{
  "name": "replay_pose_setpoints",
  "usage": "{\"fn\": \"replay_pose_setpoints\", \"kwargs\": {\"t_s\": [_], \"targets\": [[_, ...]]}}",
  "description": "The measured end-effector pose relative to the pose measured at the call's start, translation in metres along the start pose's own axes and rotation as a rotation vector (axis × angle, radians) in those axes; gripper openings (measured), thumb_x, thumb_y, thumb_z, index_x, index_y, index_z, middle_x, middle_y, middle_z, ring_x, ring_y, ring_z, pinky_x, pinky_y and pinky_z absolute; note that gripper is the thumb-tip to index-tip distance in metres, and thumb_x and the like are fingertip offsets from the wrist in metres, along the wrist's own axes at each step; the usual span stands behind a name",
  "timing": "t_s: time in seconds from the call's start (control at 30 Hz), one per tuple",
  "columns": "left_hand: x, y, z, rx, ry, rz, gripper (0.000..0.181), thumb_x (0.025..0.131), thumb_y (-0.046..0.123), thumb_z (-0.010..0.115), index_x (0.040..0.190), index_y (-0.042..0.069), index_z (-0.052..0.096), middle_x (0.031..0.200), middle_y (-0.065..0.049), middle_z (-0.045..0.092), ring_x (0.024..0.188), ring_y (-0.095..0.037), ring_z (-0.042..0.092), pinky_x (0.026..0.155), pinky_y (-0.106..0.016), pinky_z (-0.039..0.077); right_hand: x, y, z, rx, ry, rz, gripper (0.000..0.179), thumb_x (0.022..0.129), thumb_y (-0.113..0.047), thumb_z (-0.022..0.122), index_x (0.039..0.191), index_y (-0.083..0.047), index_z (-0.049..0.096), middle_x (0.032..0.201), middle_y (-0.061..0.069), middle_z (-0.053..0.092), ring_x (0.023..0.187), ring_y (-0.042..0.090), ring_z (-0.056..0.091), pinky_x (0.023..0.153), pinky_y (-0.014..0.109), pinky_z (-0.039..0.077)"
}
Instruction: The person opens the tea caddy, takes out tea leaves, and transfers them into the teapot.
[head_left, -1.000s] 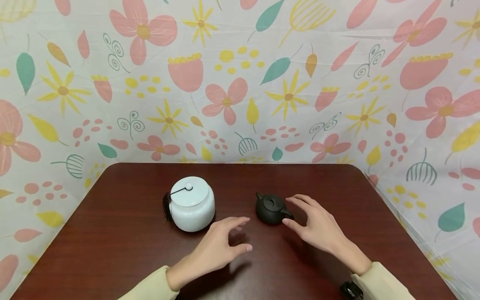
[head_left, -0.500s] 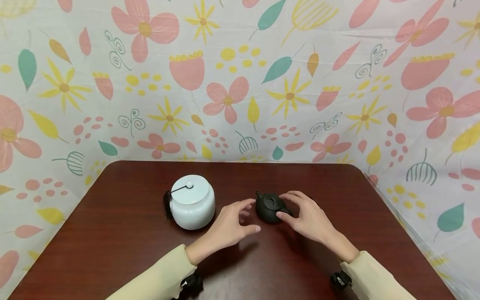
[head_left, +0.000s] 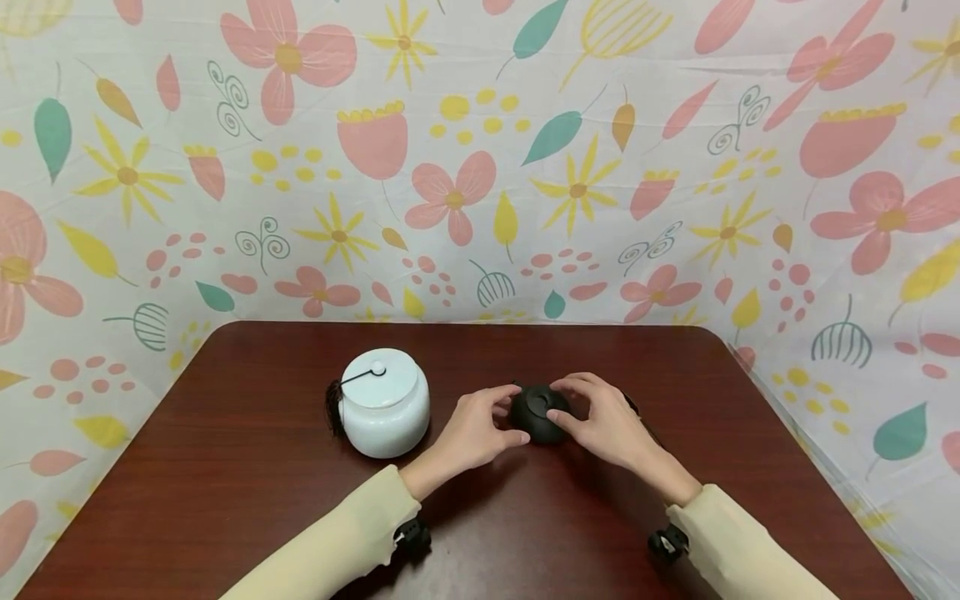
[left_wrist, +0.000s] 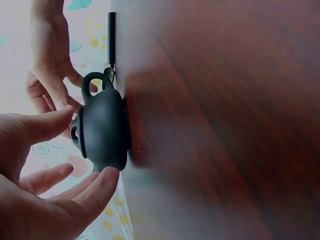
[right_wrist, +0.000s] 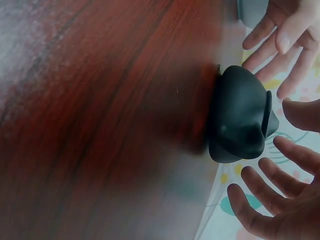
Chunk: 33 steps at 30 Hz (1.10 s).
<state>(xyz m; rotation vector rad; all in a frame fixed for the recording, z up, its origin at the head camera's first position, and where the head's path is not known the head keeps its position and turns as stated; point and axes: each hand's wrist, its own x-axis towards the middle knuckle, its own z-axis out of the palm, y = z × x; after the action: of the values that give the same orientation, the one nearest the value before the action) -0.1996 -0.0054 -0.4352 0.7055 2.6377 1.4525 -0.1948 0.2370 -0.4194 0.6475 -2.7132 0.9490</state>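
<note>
Teapot (head_left: 537, 419), squat and matte black, sits on the red-brown wooden worktop (head_left: 195, 492), right of a round, white lidded jar (head_left: 384, 425); left hand (head_left: 476, 429) and right hand (head_left: 609, 423) bracket it, fingers apart, likely spaced to suit its rounded body; contact unclear.

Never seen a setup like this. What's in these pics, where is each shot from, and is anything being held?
No robot here: a person works with a bare left hand and right hand. The wide picture comes from the head, looking forward and down; the other two come from the wrists, so the table looks turned on its side. On it stand a dark teapot and, to the left, a white lidded jar with a tassel. The hands are around the teapot, left by the spout, right by the handle. Neither clearly grips it; whether the left fingertips touch, I can't tell.
</note>
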Motion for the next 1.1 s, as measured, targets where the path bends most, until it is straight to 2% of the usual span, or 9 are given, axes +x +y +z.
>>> {"fn": "replay_pose_setpoints", "kwargs": {"t_s": [0.2,0.4,0.57,0.73,1.1], "targets": [[0.01,-0.001,0.004,0.033,0.0,-0.011,0.063,0.085,0.013,0.09,0.143,0.006,0.065,0.126,-0.015,0.071,0.109,-0.029,0.072,0.09,-0.036,0.058,0.003,0.003,0.003,0.031,0.019,-0.002,0.033,0.095,-0.017,0.082,0.125,-0.005,0.074,0.127,0.011,0.068,0.109,0.031,0.068,0.089,0.054,0.056],[0.015,-0.001,0.005,0.06,-0.02,-0.054,0.068,0.083,0.014,0.093,0.145,0.01,0.066,0.136,-0.01,0.069,0.112,-0.027,0.071,0.088,-0.034,0.058,0.007,0.006,0.006,0.039,0.026,-0.006,0.031,0.095,-0.014,0.082,0.123,-0.004,0.075,0.125,0.011,0.068,0.108,0.032,0.069,0.089,0.053,0.056],[0.017,-0.002,0.008,0.061,0.005,-0.08,0.065,0.081,0.013,0.094,0.142,0.013,0.069,0.132,-0.009,0.071,0.108,-0.024,0.072,0.084,-0.031,0.059,0.009,0.009,0.007,0.043,0.036,-0.001,0.028,0.094,-0.013,0.082,0.12,-0.005,0.076,0.123,0.011,0.068,0.107,0.031,0.069,0.089,0.052,0.057],[0.017,-0.004,0.01,0.067,0.041,-0.08,0.063,0.079,0.011,0.095,0.138,0.014,0.072,0.128,-0.011,0.073,0.103,-0.022,0.074,0.08,-0.029,0.059,0.01,0.011,0.009,0.065,0.043,0.009,0.024,0.094,-0.012,0.083,0.116,-0.006,0.077,0.121,0.009,0.068,0.107,0.031,0.069,0.088,0.051,0.057],[0.022,-0.007,0.012,0.067,0.044,-0.088,0.062,0.079,0.009,0.095,0.137,0.015,0.073,0.125,-0.012,0.072,0.097,-0.019,0.074,0.075,-0.025,0.058,0.015,0.011,0.011,0.076,0.034,0.024,0.021,0.092,-0.012,0.084,0.112,-0.007,0.08,0.113,0.006,0.066,0.104,0.03,0.068,0.089,0.052,0.056]]}}
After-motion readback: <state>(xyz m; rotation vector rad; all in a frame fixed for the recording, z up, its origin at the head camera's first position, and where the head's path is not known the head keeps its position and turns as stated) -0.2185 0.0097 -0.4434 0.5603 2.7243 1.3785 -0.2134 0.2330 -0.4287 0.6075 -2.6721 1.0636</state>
